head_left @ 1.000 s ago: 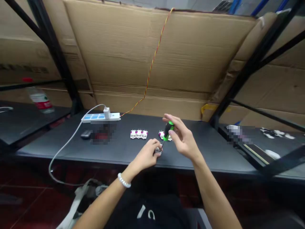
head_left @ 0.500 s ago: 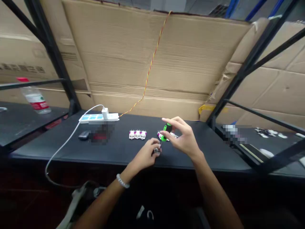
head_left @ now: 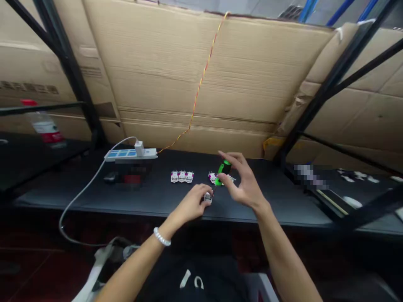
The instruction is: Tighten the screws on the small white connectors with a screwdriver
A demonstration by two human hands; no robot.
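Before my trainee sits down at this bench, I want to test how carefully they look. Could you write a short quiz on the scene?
1. Which hand holds the green-and-black screwdriver: A) left, B) right?
2. True or false: the left hand is touching the power strip.
3. How many white-and-purple parts form the row just beyond the left hand?

Key: 1. B, the right hand. 2. False; it holds a small white part. 3. Three.

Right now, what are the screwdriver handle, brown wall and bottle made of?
Screwdriver handle: probably smooth plastic, maybe rubber, from its bright green and black parts. Brown wall: seemingly matte cardboard, with creases. Bottle: likely clear plastic, being see-through.
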